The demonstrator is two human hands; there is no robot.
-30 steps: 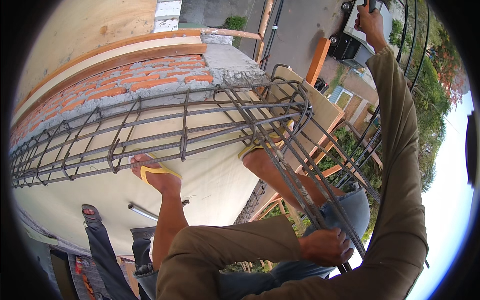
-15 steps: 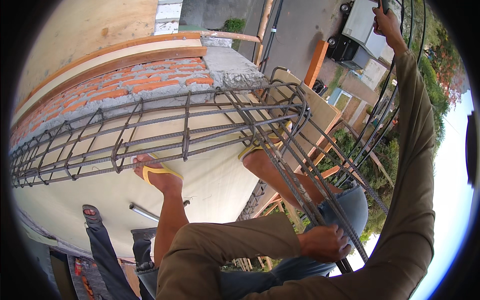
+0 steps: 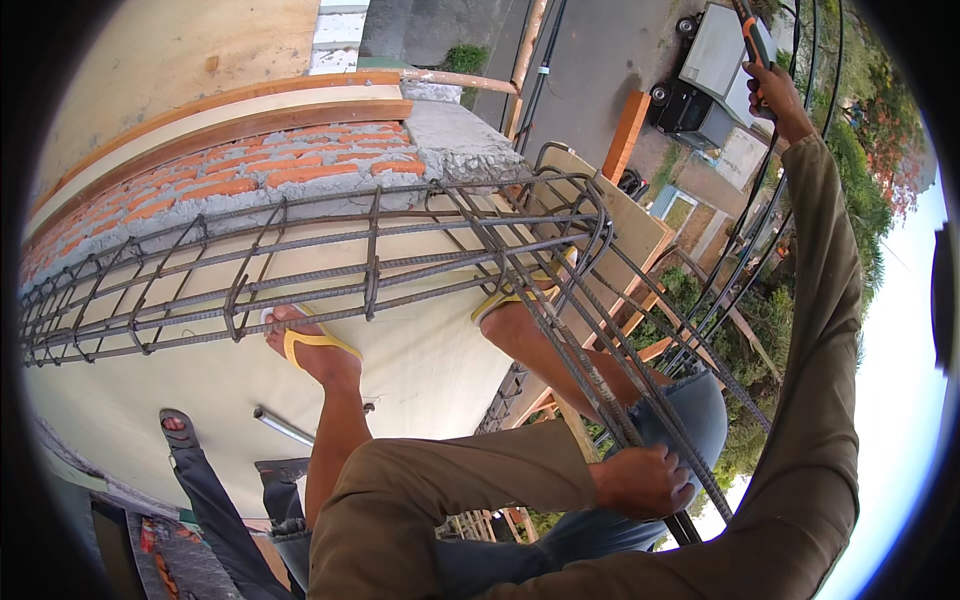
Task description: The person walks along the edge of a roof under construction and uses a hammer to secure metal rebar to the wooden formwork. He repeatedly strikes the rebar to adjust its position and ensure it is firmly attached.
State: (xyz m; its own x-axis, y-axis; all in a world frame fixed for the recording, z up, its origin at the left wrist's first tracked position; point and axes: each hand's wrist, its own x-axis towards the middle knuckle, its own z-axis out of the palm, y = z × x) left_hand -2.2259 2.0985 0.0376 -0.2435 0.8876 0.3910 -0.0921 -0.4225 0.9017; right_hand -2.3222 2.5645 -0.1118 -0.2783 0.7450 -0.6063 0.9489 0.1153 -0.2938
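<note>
My left hand [image 3: 645, 483] is closed around the steel reinforcing bars [image 3: 590, 375] that slope from the cage's corner toward the lower right. Raised high at the upper right, my right hand [image 3: 775, 98] grips a tool with an orange and black handle [image 3: 755, 42]. Its far end is cut off by the frame's top, so the kind of tool cannot be told. The long rebar cage [image 3: 300, 238], bound with square stirrups, runs from the left to the bent corner bars [image 3: 600, 215]. My feet in yellow flip-flops [image 3: 318, 340] stand beside and partly under it.
A brick wall [image 3: 220, 175] with rough mortar borders the cage on its far side. Pale boards [image 3: 420, 380] lie underfoot; a metal tube [image 3: 283, 425] rests there. Another person's sandalled foot [image 3: 178, 428] is at lower left. Beyond the edge, cables and a parked truck [image 3: 710, 80] lie below.
My right hand has come down slightly, bringing more of the tool's handle into view. The left hand keeps its hold on the bars. The whole view has shifted a little.
</note>
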